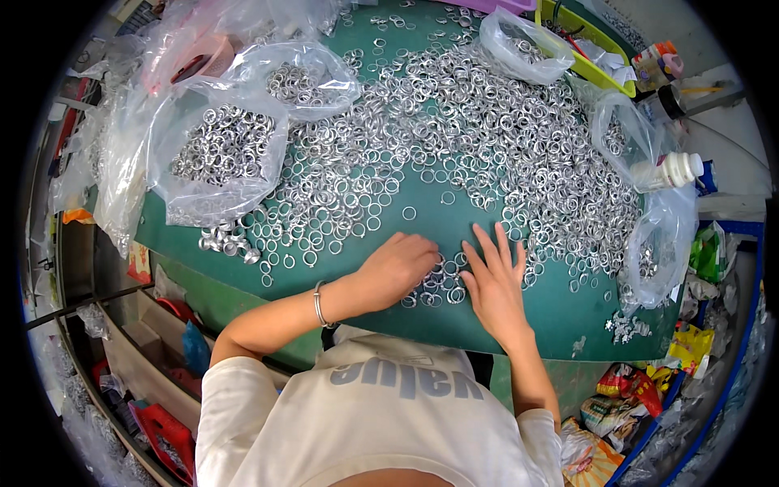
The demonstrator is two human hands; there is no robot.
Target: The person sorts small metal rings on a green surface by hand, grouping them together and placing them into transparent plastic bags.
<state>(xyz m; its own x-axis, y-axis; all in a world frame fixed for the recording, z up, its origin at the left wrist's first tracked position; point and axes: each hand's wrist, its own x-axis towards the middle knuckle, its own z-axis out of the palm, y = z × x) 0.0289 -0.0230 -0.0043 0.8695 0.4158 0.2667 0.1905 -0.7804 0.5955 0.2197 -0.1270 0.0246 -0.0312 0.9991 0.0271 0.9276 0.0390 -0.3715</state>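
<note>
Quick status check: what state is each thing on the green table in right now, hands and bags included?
left hand: curled, palm down on small cluster of rings
right hand: flat, fingers spread, beside that cluster
loose metal rings: spread in a heap across green table
large plastic bag: open, partly filled with rings
white bottle: lying on its side, capped
</note>
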